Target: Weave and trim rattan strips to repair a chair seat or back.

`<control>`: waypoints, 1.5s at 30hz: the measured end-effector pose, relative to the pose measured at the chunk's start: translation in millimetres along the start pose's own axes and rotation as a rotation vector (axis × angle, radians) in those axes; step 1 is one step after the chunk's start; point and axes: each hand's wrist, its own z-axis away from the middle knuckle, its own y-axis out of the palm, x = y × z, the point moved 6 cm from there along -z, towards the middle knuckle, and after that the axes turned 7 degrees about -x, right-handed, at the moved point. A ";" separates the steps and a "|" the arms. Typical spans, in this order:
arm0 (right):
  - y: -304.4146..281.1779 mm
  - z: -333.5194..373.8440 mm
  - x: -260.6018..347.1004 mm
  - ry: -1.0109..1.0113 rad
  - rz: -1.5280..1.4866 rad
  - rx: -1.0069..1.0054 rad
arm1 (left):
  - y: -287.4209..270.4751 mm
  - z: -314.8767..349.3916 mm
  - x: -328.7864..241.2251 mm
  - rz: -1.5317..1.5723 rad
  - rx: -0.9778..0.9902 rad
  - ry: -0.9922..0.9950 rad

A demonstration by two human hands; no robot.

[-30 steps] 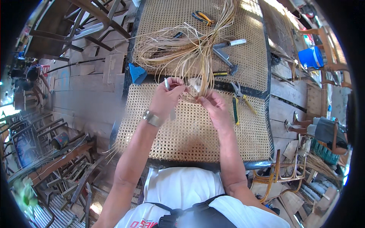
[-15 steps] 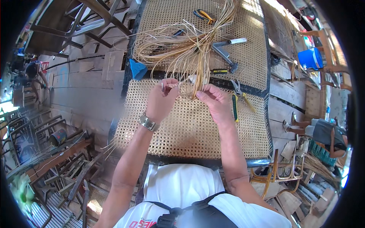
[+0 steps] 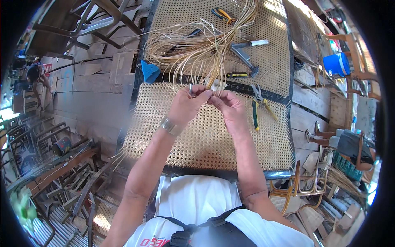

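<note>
A loose bundle of rattan cane strands (image 3: 187, 49) lies looped over a woven cane panel (image 3: 197, 144) with a dark frame. At the near end of the bundle my left hand (image 3: 190, 105) and my right hand (image 3: 230, 108) meet, thumbs and fingers pinched on the strands. The tips of my fingers touch or nearly touch, so the exact strands between them are hard to make out. A watch (image 3: 170, 125) circles my left wrist. Right of my right hand lie yellow-handled pliers (image 3: 262, 103), with a yellow-and-black tool (image 3: 238, 75) just beyond.
Farther up the panel are a hammer (image 3: 245, 57) and orange-handled pliers (image 3: 222, 15). A blue piece (image 3: 149, 72) sits at the left edge. Chair frames (image 3: 86, 31) stand on the plank floor at left; a blue bucket (image 3: 336, 64) and another person (image 3: 356, 146) are at right.
My left hand has moved right and slightly forward to meet my right hand at the strands. My right hand has shifted slightly left. The near loops of cane have been drawn together.
</note>
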 end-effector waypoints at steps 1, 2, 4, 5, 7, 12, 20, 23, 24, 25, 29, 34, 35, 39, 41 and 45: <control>-0.3 0.4 0.9 -0.011 0.014 -0.002 | -0.1 0.3 1.0 0.015 -0.002 -0.009; -0.8 0.7 1.2 -0.022 0.027 -0.003 | -1.6 -1.5 3.2 0.015 -0.001 -0.011; -2.3 0.5 0.4 -0.028 0.013 -0.001 | -4.9 -5.1 8.4 -0.067 0.052 -0.044; -3.2 0.3 0.0 -0.037 0.000 0.001 | -7.9 -5.4 9.4 -0.069 0.050 -0.046; -8.4 -0.8 -6.0 0.000 -0.064 -0.019 | -7.5 -4.5 7.7 -0.022 0.094 -0.073; -11.5 -2.4 -5.1 0.022 -0.094 -0.063 | -14.5 2.4 5.6 0.081 0.076 -0.169; -1.1 -6.9 -3.6 0.124 -0.048 -0.046 | -17.8 3.5 6.0 -0.008 0.056 -0.140; -4.1 -12.5 -17.8 0.167 -0.048 -0.083 | -17.8 2.7 6.7 0.008 0.092 -0.119; -3.0 -13.1 -17.4 0.173 -0.052 -0.084 | -17.8 0.7 9.9 0.004 0.089 -0.124; -2.6 -13.0 -16.6 0.206 -0.099 -0.117 | -18.0 -1.2 16.1 0.034 0.088 -0.162; -0.8 -13.1 -19.0 0.239 -0.181 -0.124 | -21.5 -1.7 18.3 0.072 0.089 -0.206; 3.3 -12.4 -18.4 0.273 -0.211 -0.132 | -27.7 -3.4 17.2 0.142 0.110 -0.187; 2.2 -13.7 -19.5 0.268 -0.213 -0.114 | -27.8 -3.7 17.2 0.150 0.114 -0.181; 5.2 -16.8 -19.2 0.265 -0.212 -0.115 | -30.3 -5.1 19.0 0.225 0.120 -0.208; 6.2 -19.9 -20.1 0.264 -0.222 -0.114 | -30.0 -5.2 18.4 0.275 0.150 -0.225; 11.4 -21.2 -16.6 0.262 -0.222 -0.058 | -30.5 -5.5 18.9 0.345 0.177 -0.244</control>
